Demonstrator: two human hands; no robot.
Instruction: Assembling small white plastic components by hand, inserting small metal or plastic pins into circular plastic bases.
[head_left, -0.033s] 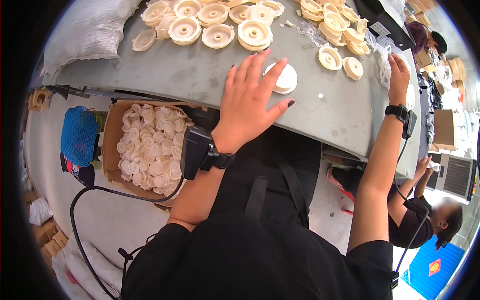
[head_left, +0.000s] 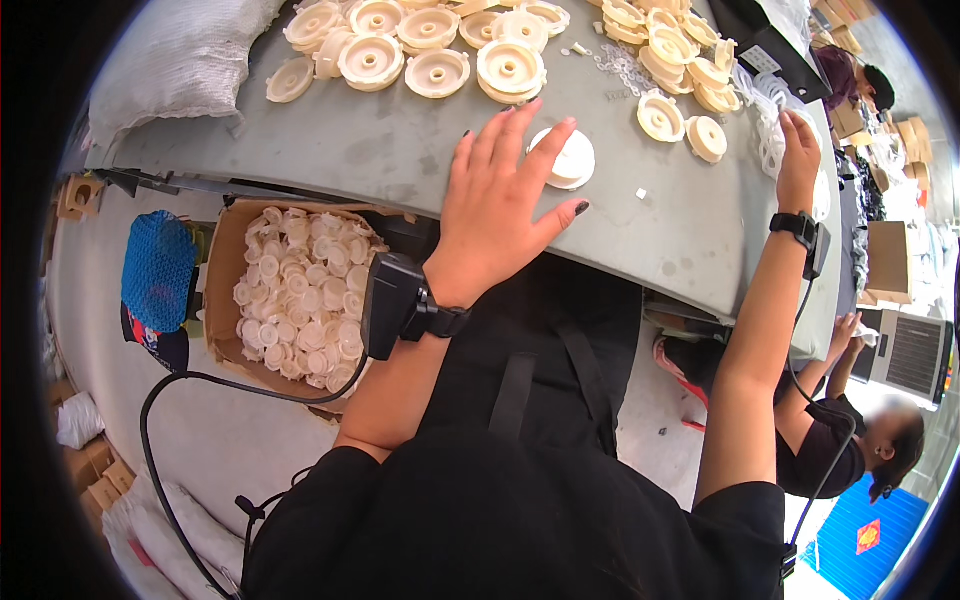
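Observation:
My left hand [head_left: 495,210] lies over the near edge of the grey table, palm down, fingers spread. Between its index finger and thumb sits a round white plastic disc [head_left: 572,160], its left part covered by the index finger. The fingertips end just short of a cream plastic wheel [head_left: 511,68] with a central hub. At the table's right side my right hand [head_left: 800,165] has its fingers closed at a bundle of white tubing [head_left: 770,140]; the exact grip is partly hidden.
Several cream wheels [head_left: 437,73] and ring parts [head_left: 661,117] cover the far table. Small clear rings [head_left: 625,68] lie between. A white woven sack [head_left: 170,70] rests at far left. Below stands a cardboard box [head_left: 228,275] of translucent caps. A co-worker [head_left: 830,440] sits at right.

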